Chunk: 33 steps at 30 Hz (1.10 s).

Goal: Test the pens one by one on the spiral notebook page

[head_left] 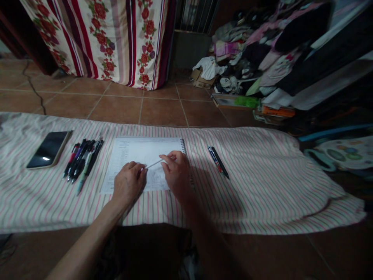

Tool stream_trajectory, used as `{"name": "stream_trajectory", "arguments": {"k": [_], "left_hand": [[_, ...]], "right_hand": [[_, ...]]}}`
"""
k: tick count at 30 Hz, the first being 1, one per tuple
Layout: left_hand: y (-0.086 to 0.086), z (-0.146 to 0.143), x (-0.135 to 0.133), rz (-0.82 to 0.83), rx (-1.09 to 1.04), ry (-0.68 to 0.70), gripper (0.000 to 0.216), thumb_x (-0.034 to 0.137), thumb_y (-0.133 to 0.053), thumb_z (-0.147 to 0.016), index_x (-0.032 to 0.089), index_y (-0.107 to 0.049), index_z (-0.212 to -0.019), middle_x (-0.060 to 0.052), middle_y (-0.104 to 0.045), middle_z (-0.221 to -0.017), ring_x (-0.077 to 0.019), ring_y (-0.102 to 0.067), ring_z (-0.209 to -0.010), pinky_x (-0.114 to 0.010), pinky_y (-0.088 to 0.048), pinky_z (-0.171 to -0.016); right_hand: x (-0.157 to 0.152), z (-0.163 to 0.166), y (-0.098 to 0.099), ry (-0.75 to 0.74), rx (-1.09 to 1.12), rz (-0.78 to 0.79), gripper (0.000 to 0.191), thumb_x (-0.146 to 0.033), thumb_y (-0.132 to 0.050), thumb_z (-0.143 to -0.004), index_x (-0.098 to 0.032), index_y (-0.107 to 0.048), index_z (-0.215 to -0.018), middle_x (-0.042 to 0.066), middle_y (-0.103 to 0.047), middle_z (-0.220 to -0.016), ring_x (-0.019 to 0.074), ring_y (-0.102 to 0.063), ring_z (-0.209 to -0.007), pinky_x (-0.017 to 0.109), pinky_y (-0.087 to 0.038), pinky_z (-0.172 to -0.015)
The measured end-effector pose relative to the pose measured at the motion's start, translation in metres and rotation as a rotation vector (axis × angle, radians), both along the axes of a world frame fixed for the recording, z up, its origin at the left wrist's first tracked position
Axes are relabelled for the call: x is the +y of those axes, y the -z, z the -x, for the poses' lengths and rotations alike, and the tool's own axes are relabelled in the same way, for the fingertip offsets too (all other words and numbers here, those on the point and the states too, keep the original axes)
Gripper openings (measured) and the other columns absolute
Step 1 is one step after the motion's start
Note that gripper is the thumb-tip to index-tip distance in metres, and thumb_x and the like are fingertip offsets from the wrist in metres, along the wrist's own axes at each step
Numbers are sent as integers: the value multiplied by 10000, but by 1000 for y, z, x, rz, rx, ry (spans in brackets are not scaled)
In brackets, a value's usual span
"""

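Over an open spiral notebook point(151, 144), both of my hands hold a thin whitish stick point(154, 163) that looks like a pen refill. My left hand point(127, 181) is closed in a pinch at its lower left end. At the upper right end, the fingers of my right hand point(177, 173) are closed around it. The page beneath carries print along its left side and faint pencil-like marks near my right hand. To the right of the notebook lie a dark pen point(220, 162) and a second slim pen piece point(215, 160), side by side.
Several pens point(83, 159) lie bunched left of the notebook, beside a dark-screened phone point(49, 149). A striped cloth point(262, 182) covers the low surface. Beyond it are the tiled floor point(116, 105), a floral curtain point(116, 39) and a heap of clothes point(247, 50).
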<state>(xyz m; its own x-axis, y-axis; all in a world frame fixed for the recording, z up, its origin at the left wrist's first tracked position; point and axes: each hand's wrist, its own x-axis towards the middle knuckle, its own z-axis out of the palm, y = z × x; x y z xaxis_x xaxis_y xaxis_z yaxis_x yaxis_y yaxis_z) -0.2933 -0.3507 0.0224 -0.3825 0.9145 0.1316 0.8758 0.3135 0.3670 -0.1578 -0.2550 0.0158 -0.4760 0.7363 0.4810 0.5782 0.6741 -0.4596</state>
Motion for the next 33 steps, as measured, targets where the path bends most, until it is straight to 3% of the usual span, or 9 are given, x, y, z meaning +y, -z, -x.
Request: {"name": "stream_trajectory", "arguments": {"k": [5,14,33], "left_hand": [[2,-2,2,-45,-38,54,257,295,-420,-883,172,-644,-914,-59,-617,-819,-186,-567,-785,-276,-423,-668],[1,6,-5,-55,11,70,217,280,-449,-874,188,-644,-867,-51,-612,-800,-190,-553,-784,-276,-418,-654],[10,16,1,-107,-7,150,214,184,-510,-839,193,-685,-962,-59,-592,-846,-207,-510,-855,-315,-461,-738]], "right_hand": [[-4,2,1,-112,-120,-61,164,-225,-592,-825,-301,-711,-909,48,-548,-1131,232,-441,-1031,388,-385,-857],[12,-8,2,-6,-50,-162,160,-181,-611,-808,-285,-732,-784,24,-600,-1076,232,-402,-1070,381,-339,-885],[3,5,14,-83,-145,-147,178,-211,-541,-860,-225,-712,-814,64,-580,-1149,260,-361,-1188,471,-225,-1007]]}}
